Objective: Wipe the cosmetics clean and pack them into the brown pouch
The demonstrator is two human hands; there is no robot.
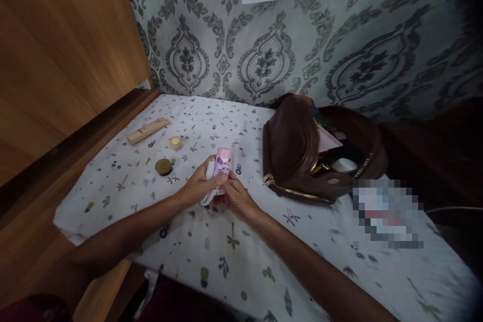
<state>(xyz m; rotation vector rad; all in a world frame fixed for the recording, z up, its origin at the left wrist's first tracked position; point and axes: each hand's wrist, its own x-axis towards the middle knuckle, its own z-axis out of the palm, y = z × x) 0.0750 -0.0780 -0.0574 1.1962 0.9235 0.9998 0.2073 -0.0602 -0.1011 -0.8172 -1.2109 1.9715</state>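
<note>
A small pink bottle (223,157) with a purple and white print is held upright between my hands, above the middle of the table. My left hand (198,184) is closed round it, with the thumb across its front. A folded white cloth or wipe (208,196) is also in the left hand, along the bottle's left side. My right hand (240,198) grips the bottle's lower part from the right, and its fingertips are partly hidden.
On the left lie a beige tube (149,131), a small jar with yellowish contents (175,142) and a dark round lid or pan (163,166). An open brown bag (290,146) stands at right, beside a blurred-out item (388,216). A wooden cabinet (68,35) borders the patterned tablecloth (124,206).
</note>
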